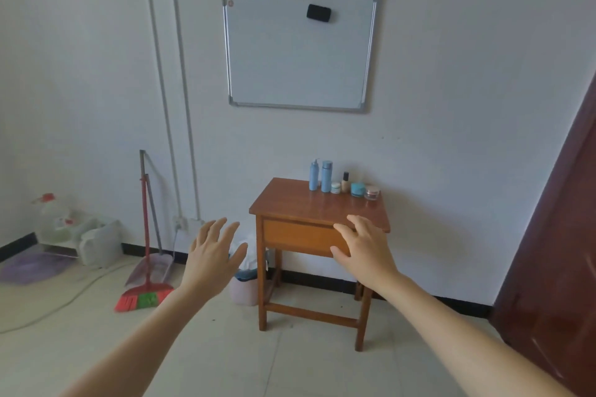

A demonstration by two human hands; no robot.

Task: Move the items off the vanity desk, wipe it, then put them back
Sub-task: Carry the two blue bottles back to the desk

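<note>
Left hand [213, 255]: arm stretched forward, palm down, fingers straight and spread, holding nothing, in the air left of the desk.
Right hand [364, 248]: same reach, fingers loose and spread, nothing grasped, seen across the desk's front edge.
Desk [290, 200]: small, square-topped, glossy reddish wood, with a lighter drawer front and plain legs joined by rails.
Bottles [320, 176]: two tall pale-blue cylinders, upright at the back edge.
Jars [357, 189]: small round pots and a slim dark-capped bottle, in a row toward the back right corner.
Whiteboard [300, 51]: metal-framed, on the wall above.
</note>
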